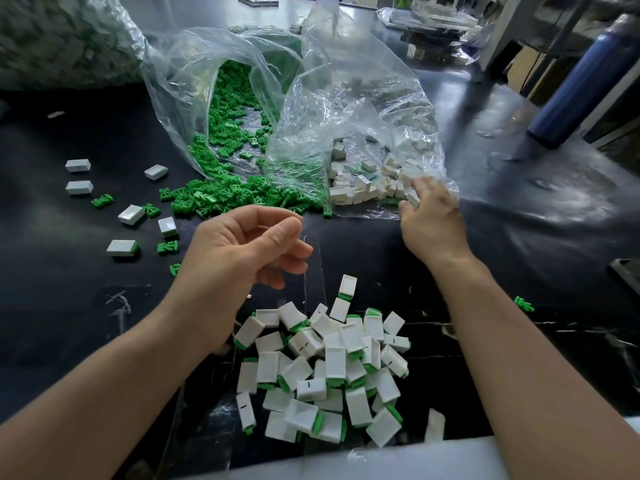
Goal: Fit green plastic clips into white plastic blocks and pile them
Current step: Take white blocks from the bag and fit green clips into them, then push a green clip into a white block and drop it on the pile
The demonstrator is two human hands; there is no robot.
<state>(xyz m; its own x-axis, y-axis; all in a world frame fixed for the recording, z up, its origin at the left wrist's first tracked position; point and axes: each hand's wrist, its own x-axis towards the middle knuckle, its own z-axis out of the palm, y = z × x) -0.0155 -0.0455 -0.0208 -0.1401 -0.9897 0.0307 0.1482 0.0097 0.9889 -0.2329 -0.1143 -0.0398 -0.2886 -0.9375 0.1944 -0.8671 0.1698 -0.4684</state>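
Dozens of finished pieces (pixel 322 379) heaped right at the near edge of the black table (pixel 519 258), white shells with green tabs poking out, probably dumped close to the body so dropping each one takes no reach. Two clear bags lying open on their sides further back: bag of green clips (pixel 221 109) on the left, spilling a green drift (pixel 221 195) toward the front, and bag of white blocks (pixel 356 133) on the right with its mouth facing this way. Handy layout, one supply per hand.

Right hand (pixel 429 216) reaching into the mouth of the block bag, fingers spread and curled over the loose white blocks (pixel 367 188), touching them but blurred, so can't tell if one is actually pinched yet. Left hand (pixel 242 247) hanging above the table between clip drift and pile, thumb and forefinger nearly together, other fingers loosely curled, nothing visible in it. Looks parked, ready for a clip.

Few stray blocks (pixel 131 214) and clips scattered off left, seemingly just strays.
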